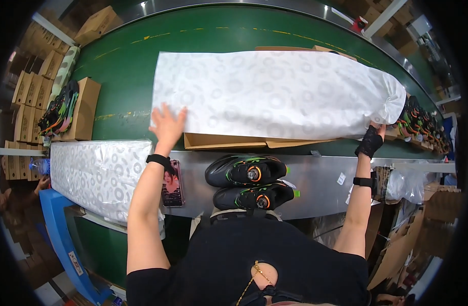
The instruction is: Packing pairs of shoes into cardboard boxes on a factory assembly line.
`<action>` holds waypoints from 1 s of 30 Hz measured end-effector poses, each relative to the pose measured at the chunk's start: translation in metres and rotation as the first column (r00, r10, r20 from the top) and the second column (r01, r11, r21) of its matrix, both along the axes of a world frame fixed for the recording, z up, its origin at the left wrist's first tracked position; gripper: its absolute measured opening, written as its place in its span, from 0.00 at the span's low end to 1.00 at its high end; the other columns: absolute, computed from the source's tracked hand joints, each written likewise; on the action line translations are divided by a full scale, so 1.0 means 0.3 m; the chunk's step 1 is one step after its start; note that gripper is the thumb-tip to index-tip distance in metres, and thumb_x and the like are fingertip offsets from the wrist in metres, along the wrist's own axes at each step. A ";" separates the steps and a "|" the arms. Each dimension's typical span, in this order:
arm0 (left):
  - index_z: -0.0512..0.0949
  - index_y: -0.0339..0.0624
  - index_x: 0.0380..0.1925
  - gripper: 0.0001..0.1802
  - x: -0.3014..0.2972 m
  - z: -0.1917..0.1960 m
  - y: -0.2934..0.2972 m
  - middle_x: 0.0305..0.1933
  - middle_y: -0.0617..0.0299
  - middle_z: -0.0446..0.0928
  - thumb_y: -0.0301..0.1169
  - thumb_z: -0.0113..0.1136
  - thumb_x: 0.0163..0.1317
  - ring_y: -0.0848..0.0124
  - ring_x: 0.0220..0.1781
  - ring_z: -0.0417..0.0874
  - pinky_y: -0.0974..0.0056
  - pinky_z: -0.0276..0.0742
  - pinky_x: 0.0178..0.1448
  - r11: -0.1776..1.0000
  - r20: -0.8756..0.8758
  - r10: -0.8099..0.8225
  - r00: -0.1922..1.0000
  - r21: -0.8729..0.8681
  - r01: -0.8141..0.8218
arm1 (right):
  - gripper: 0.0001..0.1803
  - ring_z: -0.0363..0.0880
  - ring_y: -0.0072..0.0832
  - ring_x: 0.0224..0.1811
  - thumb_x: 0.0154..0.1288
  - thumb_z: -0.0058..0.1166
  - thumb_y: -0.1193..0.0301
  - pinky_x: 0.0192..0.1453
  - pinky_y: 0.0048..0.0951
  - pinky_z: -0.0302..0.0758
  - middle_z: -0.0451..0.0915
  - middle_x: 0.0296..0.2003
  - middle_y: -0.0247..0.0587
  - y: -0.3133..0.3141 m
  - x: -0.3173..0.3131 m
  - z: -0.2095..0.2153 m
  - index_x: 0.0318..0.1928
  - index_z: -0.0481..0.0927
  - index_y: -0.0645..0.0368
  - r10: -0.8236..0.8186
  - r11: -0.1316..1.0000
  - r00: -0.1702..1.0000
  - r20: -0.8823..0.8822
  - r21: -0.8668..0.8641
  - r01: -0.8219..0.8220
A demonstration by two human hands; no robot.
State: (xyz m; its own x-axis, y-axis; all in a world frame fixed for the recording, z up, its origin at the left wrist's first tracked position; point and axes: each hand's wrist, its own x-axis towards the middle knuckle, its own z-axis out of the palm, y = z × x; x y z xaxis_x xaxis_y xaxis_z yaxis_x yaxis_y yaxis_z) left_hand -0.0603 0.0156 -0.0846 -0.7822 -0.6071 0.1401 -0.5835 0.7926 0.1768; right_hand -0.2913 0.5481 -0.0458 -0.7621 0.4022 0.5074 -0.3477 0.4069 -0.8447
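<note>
A wide white sheet of patterned tissue paper (pixel 264 92) lies over an open cardboard box (pixel 223 143) on the green belt. My left hand (pixel 167 127) is spread at the sheet's lower left corner, fingers apart. At the far right end, where the paper is bunched, my right hand (pixel 372 141) in a black fingerless glove pinches its edge. Two black sneakers (pixel 244 171) with green and orange trim and round dials rest side by side on the metal ledge in front of me.
A stack of matching tissue paper (pixel 101 168) sits at left, next to a phone (pixel 172 183) on the metal ledge (pixel 315 176). More shoes and a box (pixel 86 109) stand at the belt's left; several shoes (pixel 422 120) line its right. A blue frame (pixel 60 224) rises at lower left.
</note>
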 end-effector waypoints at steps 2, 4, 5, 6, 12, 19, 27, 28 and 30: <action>0.59 0.39 0.55 0.40 0.005 -0.080 -0.098 0.58 0.46 0.60 0.58 0.49 0.52 0.51 0.63 0.55 0.39 0.51 0.58 0.783 -0.041 0.537 0.843 0.395 -0.480 | 0.23 0.69 0.28 0.46 0.58 0.49 0.66 0.50 0.28 0.65 0.70 0.47 0.42 0.074 0.047 0.008 0.54 0.64 0.59 0.045 0.989 0.980 0.194 -0.145 -0.017; 0.59 0.36 0.55 0.41 0.040 -0.070 -0.122 0.56 0.48 0.62 0.58 0.51 0.51 0.53 0.59 0.60 0.42 0.57 0.55 0.420 -0.034 0.603 0.797 0.863 -0.280 | 0.26 0.67 0.28 0.51 0.60 0.42 0.59 0.49 0.33 0.64 0.65 0.53 0.43 0.045 0.153 0.082 0.58 0.59 0.50 0.134 0.908 0.920 0.368 -0.417 0.034; 0.59 0.33 0.54 0.42 0.049 -0.060 -0.118 0.55 0.50 0.64 0.57 0.53 0.50 0.55 0.56 0.65 0.46 0.63 0.53 -0.096 0.020 0.655 0.756 0.994 0.057 | 0.27 0.67 0.28 0.51 0.60 0.42 0.55 0.50 0.35 0.63 0.64 0.53 0.43 -0.019 0.237 0.136 0.56 0.60 0.53 0.074 0.877 0.944 0.320 -0.472 0.091; 0.62 0.32 0.51 0.37 0.050 -0.049 -0.085 0.50 0.53 0.69 0.50 0.58 0.50 0.60 0.47 0.73 0.51 0.70 0.47 -0.232 -0.061 0.679 0.732 0.928 0.293 | 0.25 0.69 0.29 0.48 0.60 0.43 0.55 0.48 0.34 0.63 0.67 0.50 0.42 -0.033 0.290 0.129 0.53 0.62 0.56 0.014 0.902 0.945 0.326 -0.413 0.129; 0.68 0.31 0.46 0.22 0.040 -0.044 -0.046 0.44 0.55 0.73 0.34 0.56 0.55 0.63 0.43 0.76 0.58 0.73 0.45 -0.086 -0.194 0.579 0.792 0.951 0.296 | 0.16 0.74 0.35 0.38 0.40 0.60 0.69 0.49 0.39 0.65 0.75 0.34 0.39 -0.325 0.782 0.064 0.33 0.73 0.57 0.692 -0.043 0.411 0.594 0.602 -0.798; 0.63 0.33 0.50 0.22 0.121 -0.019 -0.127 0.46 0.57 0.71 0.33 0.51 0.58 0.67 0.45 0.73 0.61 0.72 0.47 0.240 -0.385 0.422 0.821 0.921 0.308 | 0.09 0.73 0.29 0.27 0.39 0.56 0.71 0.54 0.64 0.52 0.73 0.17 0.32 -0.463 0.837 -0.025 0.24 0.74 0.60 0.598 -0.195 0.508 0.620 0.727 -0.658; 0.70 0.31 0.41 0.18 0.227 -0.001 -0.170 0.37 0.54 0.76 0.35 0.51 0.57 0.68 0.39 0.76 0.66 0.70 0.43 0.688 -0.469 0.363 0.805 0.718 0.108 | 0.12 0.71 0.25 0.22 0.46 0.58 0.65 0.40 0.30 0.68 0.73 0.18 0.34 -0.721 0.745 0.282 0.31 0.75 0.57 0.865 0.172 0.195 0.462 0.092 -0.981; 0.70 0.32 0.40 0.17 0.244 0.005 -0.187 0.35 0.52 0.76 0.35 0.51 0.57 0.66 0.38 0.76 0.64 0.70 0.42 0.748 -0.470 0.300 0.830 0.656 0.101 | 0.15 0.71 0.21 0.25 0.50 0.56 0.62 0.35 0.24 0.66 0.74 0.22 0.32 -0.774 0.725 0.336 0.34 0.75 0.58 0.857 0.248 0.125 0.500 -0.188 -0.950; 0.71 0.34 0.39 0.16 0.263 0.050 -0.198 0.33 0.50 0.76 0.35 0.51 0.57 0.63 0.36 0.76 0.63 0.70 0.42 0.801 -0.466 0.242 0.851 0.591 0.096 | 0.17 0.70 0.16 0.28 0.54 0.53 0.59 0.30 0.19 0.66 0.75 0.27 0.30 -0.861 0.622 0.345 0.37 0.76 0.60 0.812 0.386 0.103 0.574 -0.396 -0.833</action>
